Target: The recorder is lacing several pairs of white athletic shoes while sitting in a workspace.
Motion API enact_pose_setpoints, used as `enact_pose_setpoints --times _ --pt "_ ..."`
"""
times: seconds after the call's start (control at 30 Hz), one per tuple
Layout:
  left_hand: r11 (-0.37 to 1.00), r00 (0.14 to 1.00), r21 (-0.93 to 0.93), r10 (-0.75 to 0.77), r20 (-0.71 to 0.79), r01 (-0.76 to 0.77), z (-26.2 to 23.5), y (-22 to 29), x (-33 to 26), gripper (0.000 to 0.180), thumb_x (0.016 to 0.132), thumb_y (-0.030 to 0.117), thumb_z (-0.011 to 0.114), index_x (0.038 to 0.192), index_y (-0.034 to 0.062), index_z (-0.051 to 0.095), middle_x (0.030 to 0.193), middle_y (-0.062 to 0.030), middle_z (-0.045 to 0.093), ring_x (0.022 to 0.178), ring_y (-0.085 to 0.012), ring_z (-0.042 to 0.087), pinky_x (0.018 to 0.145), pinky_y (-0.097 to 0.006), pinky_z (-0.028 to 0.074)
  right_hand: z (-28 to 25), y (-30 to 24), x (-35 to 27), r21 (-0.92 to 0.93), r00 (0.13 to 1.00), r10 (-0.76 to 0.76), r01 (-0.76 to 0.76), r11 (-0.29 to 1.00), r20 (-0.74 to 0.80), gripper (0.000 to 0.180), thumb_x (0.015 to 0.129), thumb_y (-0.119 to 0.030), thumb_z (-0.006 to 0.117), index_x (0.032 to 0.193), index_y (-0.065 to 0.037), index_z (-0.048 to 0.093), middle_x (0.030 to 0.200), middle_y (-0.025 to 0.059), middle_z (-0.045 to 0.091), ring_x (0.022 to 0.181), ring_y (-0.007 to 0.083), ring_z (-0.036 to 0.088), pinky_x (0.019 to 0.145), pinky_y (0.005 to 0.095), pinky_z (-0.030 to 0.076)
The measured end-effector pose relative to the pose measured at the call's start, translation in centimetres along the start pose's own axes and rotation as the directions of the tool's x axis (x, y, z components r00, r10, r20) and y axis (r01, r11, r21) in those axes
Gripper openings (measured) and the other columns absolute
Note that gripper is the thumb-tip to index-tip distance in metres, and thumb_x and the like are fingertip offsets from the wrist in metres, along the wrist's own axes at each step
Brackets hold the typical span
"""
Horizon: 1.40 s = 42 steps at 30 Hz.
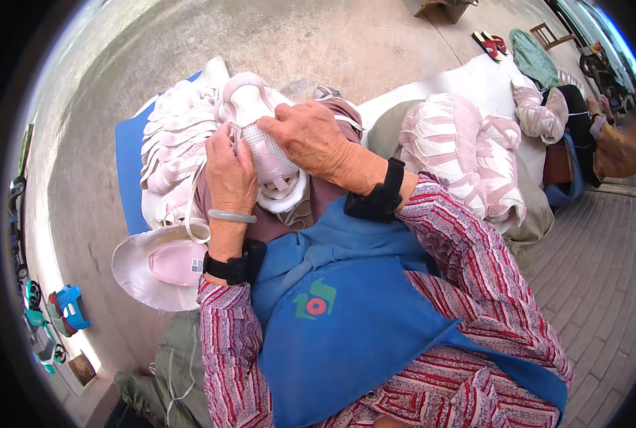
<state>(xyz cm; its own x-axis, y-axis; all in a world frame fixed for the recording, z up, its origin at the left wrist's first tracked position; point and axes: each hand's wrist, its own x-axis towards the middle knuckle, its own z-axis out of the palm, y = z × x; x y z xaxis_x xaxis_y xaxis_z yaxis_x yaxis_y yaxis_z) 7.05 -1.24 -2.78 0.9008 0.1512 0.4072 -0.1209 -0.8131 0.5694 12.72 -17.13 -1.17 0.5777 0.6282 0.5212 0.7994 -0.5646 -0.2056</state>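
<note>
You're sitting low over a concrete floor (296, 36), and most of the bottom of the view is your blue apron (346, 321) over striped red sleeves. Right of your lap there's a big heap of pink-and-white shoe uppers (468, 153) on a white cloth, with an olive sack (528, 214) under it. Left of your lap there's a second stack of the same pink-and-white uppers (175, 139) sitting on a blue mat (129, 171), toward the mat's near edge. Just below that stack, a white sheet with a pink insole piece (175, 262) lies by your left wrist.

The thing you're working on is a pink-and-white shoe upper (261, 135), up on your knees in front of the apron, between the two piles. Your left hand (229, 175) is closed around its left side, fingers curled in, with a white lace (192, 203) hanging down beside it. Your right hand (311, 135) is pressed over the top of it, fingers bent and gripping the mesh part.

Another person (611, 143) sits far right, at the edge of the white cloth.
</note>
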Motion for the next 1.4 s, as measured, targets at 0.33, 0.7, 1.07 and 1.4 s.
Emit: enact_pose_setpoints --times 0.33,0.7,1.07,1.4 --pt "0.997 0.997 -0.044 -0.062 0.036 0.063 1.8 -0.2 -0.1 0.04 0.082 0.008 0.054 0.119 -0.0047 0.047 0.112 -0.0245 0.051 0.101 -0.0401 0.054 0.085 -0.044 0.046 0.4 1.3 0.8 -0.158 0.999 -0.044 0.046 0.986 0.016 0.008 0.076 -0.013 0.057 0.082 -0.009 0.06 0.085 0.0082 0.058 0.082 0.0235 0.059 0.072 0.0367 0.043" --pt "0.98 0.999 -0.198 -0.028 -0.02 0.024 1.6 -1.9 -0.5 0.037 0.083 0.011 0.058 0.117 -0.002 0.051 0.105 -0.0227 0.056 0.097 -0.0393 0.055 0.084 -0.043 0.045 -1.7 -4.5 0.8 0.649 0.967 0.179 -0.254 0.717 0.181 0.014 0.086 -0.012 0.054 0.093 -0.001 0.051 0.09 0.019 0.054 0.086 0.0357 0.058 0.072 0.0416 0.047" --pt "0.987 0.997 -0.156 -0.017 0.071 0.028 0.5 -1.9 0.7 0.023 0.089 0.009 0.053 0.108 -0.0026 0.058 0.098 -0.022 0.059 0.092 -0.0367 0.059 0.081 -0.04 0.047 3.0 -1.7 1.0 0.025 0.973 0.228 -0.229 0.973 0.046 0.016 0.082 -0.023 0.063 0.081 -0.008 0.058 0.077 0.0078 0.06 0.066 0.0267 0.063 0.055 0.0377 0.05" --pt "0.965 0.996 -0.257 0.066 0.062 -0.048 1.1 -1.1 1.1 0.011 0.089 0.009 0.054 0.094 -0.001 0.057 0.085 -0.0207 0.059 0.079 -0.0357 0.058 0.071 -0.041 0.046 3.6 -0.3 0.5 -0.122 1.0 0.018 -0.016 0.992 0.017 0.013 0.08 -0.019 0.056 0.077 -0.007 0.053 0.073 0.0082 0.054 0.064 0.022 0.064 0.052 0.0349 0.05"
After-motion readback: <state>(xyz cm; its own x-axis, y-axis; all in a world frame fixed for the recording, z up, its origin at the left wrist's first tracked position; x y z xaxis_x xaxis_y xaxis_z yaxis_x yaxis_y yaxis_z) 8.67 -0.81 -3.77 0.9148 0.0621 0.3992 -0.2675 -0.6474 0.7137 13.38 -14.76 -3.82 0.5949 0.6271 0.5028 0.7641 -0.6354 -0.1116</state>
